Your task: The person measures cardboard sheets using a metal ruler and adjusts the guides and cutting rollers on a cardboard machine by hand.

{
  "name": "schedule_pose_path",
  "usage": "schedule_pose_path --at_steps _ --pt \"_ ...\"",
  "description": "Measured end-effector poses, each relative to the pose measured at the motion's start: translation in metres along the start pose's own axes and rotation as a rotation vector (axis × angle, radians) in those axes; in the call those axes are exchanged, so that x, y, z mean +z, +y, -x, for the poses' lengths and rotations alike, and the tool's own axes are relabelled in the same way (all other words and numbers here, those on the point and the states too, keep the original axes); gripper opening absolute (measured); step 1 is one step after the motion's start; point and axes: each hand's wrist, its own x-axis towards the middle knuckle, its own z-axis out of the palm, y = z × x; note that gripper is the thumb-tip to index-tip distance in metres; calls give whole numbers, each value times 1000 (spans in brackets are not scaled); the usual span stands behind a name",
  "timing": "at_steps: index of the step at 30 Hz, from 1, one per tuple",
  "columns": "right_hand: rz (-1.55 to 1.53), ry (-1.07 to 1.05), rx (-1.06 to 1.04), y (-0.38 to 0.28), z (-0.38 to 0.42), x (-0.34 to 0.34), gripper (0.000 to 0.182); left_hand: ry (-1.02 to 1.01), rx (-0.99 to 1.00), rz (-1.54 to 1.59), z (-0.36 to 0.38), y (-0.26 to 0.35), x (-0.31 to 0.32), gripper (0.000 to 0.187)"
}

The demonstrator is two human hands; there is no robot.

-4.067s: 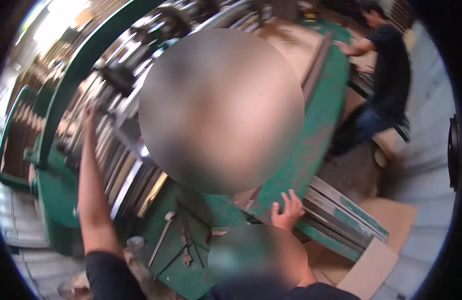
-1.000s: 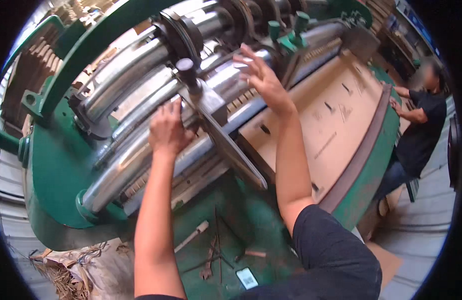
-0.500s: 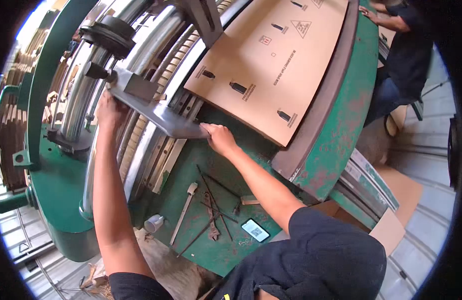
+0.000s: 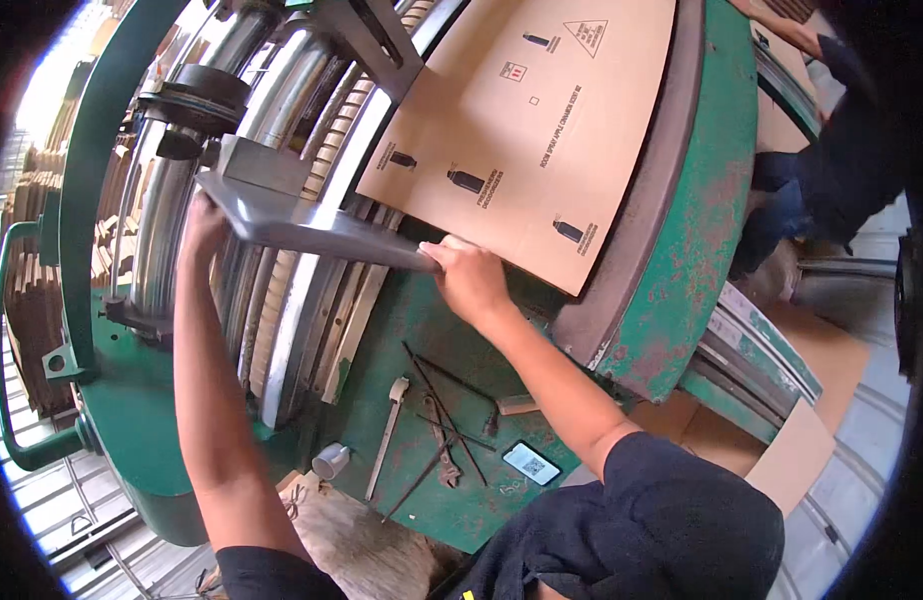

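Note:
A grey metal plate point(image 4: 302, 228) slants across the front of the machine rollers. My right hand point(image 4: 474, 280) grips its right end, thumb and fingers closed at the tip. At its left end my left hand point(image 4: 204, 222) is closed around the edge, with the fingers partly hidden behind the metal. A stack of printed cardboard sheets point(image 4: 522, 130) lies just beyond my right hand, near its front edge. Behind the plate are a metal block point(image 4: 262, 165) and the shiny rollers point(image 4: 287, 330).
Several metal rods and a wrench point(image 4: 448, 470) lie on the green machine bed point(image 4: 382, 350), near a phone point(image 4: 532, 463), a flat metal strip point(image 4: 387, 440) and a white cup point(image 4: 331, 460). A curved brown rail point(image 4: 637, 220) borders the cardboard. A co-worker point(image 4: 832, 170) stands at the right.
The plate has turned so more of its face shows, and both hands have moved with it. The view has shifted slightly. The co-worker's arm and body have moved.

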Motion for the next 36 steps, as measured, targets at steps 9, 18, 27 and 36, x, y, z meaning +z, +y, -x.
schedule_pose_path --at_steps 9,18,27,36 --pt "5 96 54 32 -19 32 23 382 18 -642 38 82 37 65" --pt "62 168 10 45 -26 33 12 398 -74 -718 32 79 46 81" --pt "-167 203 156 46 -19 12 26 454 -101 -779 31 93 55 85" --pt "-632 -70 -400 -66 -198 -47 53 440 -92 -697 37 104 48 80"
